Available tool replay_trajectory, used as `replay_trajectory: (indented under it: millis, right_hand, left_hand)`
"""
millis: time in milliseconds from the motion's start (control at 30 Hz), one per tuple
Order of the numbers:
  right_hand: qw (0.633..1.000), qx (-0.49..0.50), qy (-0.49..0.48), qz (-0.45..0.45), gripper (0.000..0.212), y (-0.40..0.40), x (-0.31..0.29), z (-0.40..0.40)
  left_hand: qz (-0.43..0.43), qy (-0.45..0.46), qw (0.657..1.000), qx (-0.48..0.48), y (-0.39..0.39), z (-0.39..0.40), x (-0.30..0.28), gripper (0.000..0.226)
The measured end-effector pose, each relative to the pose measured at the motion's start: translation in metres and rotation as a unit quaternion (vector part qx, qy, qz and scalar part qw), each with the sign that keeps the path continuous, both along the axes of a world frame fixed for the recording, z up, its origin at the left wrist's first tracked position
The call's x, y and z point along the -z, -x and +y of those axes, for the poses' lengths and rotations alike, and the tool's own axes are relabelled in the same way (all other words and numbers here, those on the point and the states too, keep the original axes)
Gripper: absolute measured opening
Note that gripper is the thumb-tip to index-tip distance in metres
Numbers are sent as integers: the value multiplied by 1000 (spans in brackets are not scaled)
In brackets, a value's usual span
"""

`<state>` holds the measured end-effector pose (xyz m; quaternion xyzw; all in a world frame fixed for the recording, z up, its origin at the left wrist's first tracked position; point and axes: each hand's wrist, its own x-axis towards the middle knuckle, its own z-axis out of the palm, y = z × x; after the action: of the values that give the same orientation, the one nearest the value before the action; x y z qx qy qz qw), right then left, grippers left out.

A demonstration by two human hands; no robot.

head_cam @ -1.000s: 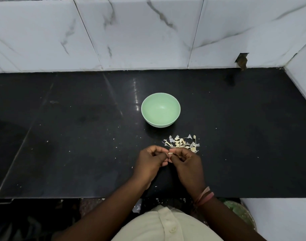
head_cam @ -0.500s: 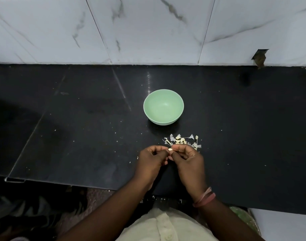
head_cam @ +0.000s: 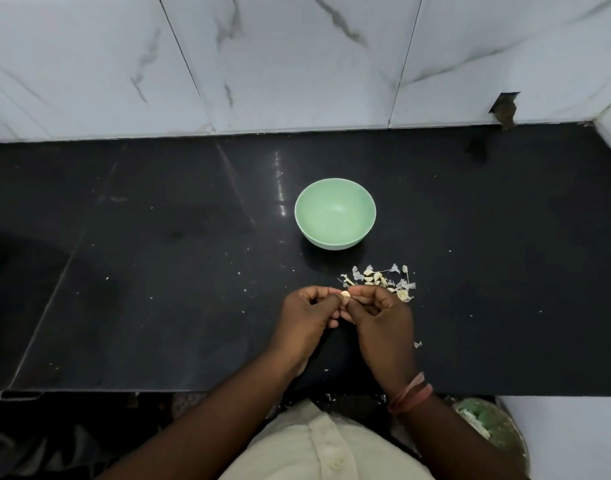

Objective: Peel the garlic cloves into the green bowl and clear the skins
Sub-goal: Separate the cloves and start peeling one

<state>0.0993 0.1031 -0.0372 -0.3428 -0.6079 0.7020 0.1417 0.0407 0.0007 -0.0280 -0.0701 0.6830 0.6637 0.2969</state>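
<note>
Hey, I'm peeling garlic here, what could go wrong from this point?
1. The clove is pinched only at the fingertips of the left hand and right hand; it may slip onto the counter.
2. The bowl sits beyond the pile of cloves and skins, so reaching over might scatter it.
3. Stray skins already lie about, easy to miss when clearing.
</note>
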Motion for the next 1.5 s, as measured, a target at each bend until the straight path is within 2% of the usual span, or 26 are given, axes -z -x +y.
replay_trajectory:
  millis: [167,233,433,600,867,1067,1133,1233,1300,1400,1500]
  right_hand:
    - [996,-30,-83,-21,22,-3,2,-6]
    - [995,-39,-89,-19,22,-4,1,-6]
    - [998,-60,-17,2,18,-5,-4,3]
    - [995,-65,66,29,9,-6,-8,11]
    - [992,-36,120,28,9,-3,-8,14]
    - [985,-33,169,22,11,1,-8,15]
    - [990,-46,135,13,14,2,-7,14]
    - [997,-69,22,-12,14,3,-4,20]
    - [997,-80,-4,-13,15,3,-3,23]
    - [996,-84,4,12,14,4,-2,19]
    - [995,-47,76,33,12,6,0,13]
  left_hand:
    - [10,0,1000,0,3,-3,-2,11]
    - [26,7,1000,5,2,-4,-3,10]
    - [92,36,995,34,2,0,-6,10]
    - [100,59,992,46,3,4,-13,12]
    - [76,46,994,57,6,8,-8,10]
    - [9,10,999,37,11,11,-13,15]
    - [-1,6,999,42,13,10,-14,16]
    - [27,41,996,79,17,6,-13,18]
    - [28,50,994,88,18,5,-13,19]
    - [0,37,997,74,18,6,-13,16]
    - [-64,8,997,48,18,9,-12,23]
